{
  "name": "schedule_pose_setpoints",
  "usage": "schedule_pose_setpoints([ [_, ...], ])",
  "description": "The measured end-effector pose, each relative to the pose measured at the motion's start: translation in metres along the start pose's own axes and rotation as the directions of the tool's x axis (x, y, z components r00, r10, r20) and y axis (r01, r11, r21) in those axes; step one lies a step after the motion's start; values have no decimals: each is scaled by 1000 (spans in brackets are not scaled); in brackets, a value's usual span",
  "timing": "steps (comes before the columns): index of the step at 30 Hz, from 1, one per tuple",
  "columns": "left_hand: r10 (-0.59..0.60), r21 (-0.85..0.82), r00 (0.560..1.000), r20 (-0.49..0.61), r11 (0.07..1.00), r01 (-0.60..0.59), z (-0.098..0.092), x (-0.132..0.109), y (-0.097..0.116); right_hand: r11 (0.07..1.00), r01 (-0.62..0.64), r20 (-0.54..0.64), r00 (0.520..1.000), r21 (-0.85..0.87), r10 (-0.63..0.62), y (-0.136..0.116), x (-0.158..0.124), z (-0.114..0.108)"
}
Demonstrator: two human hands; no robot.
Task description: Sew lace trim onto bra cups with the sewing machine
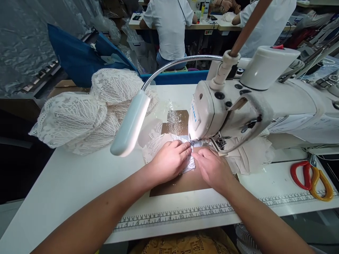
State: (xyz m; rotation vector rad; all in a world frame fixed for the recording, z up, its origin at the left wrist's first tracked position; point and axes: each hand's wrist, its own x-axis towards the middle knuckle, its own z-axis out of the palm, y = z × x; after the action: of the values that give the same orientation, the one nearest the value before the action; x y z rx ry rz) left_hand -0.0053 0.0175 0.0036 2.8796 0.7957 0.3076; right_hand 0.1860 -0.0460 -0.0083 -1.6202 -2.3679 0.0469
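Observation:
Under the head of a white sewing machine (205, 109) lies a piece of pale lace fabric (155, 146) with a small-patterned part (191, 165) toward me. My left hand (171, 158) rests on this fabric with its fingers stretched out, fingertips close to the presser foot. Across from it, my right hand (212, 165) has thumb and forefinger drawn together at the fabric's right edge, just in front of the needle area. The other fingers of that hand are curled and partly hidden. Brown sheet material (180, 185) covers the table surface under both hands.
A lamp (131, 123) on a bent metal neck hangs left of the machine. Lace cups (76, 116) are heaped at the left, and cream fabric pieces (251, 155) lie right. Scissors (312, 178) rest by the printed ruler (174, 218). People sit at a table behind.

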Motion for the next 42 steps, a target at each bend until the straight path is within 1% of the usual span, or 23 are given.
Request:
schedule_pose_setpoints([
  [8, -43, -5, 999, -8, 999, 43, 2, 3, 7, 1000, -14, -16, 1000, -12, 14, -2, 2, 1],
  [13, -57, -14, 998, -17, 998, 56, 5, 3, 6, 999, -24, -34, 999, -38, 22, -2, 2, 3],
  [16, -45, -39, 999, 9, 998, 45, -1, 1, 3, 998, -46, -17, 999, -48, 45, -1, 2, 3],
  [20, 36, -105, 997, 75, 994, -28, -18, -8, 1, 996, -87, 22, 996, -10, 88, -1, 2, 3],
  [23, 76, -133, 993, 89, 989, -64, -21, -14, 4, 993, -118, 20, 993, 26, 118, -1, 2, 2],
  [26, 15, -113, 997, 74, 994, -6, -17, -12, 2, 990, -130, 14, 992, 59, 129, -2, 3, -1],
  [27, -8, -129, 997, 77, 991, 18, -16, -10, 1, 989, -132, 17, 991, 71, 131, -2, 3, -2],
  [29, -32, -221, 995, 92, 974, 51, -19, -4, -4, 987, -133, 19, 991, 92, 131, -3, 3, -4],
  [33, -80, -460, 988, 131, 878, 132, -31, 3, -13, 986, -140, 0, 990, 91, 141, -4, 5, -3],
  [37, -150, -578, 967, 204, 780, 242, -35, 2, -17, 989, -148, -42, 988, 10, 148, -5, 9, 2],
  [40, -158, -583, 965, 211, 771, 254, -32, 1, -17, 989, -148, -38, 988, -7, 148, -6, 12, 0],
  [42, -121, -546, 976, 181, 813, 202, -30, 0, -17, 989, -146, -33, 989, 9, 146, -6, 12, -2],
])
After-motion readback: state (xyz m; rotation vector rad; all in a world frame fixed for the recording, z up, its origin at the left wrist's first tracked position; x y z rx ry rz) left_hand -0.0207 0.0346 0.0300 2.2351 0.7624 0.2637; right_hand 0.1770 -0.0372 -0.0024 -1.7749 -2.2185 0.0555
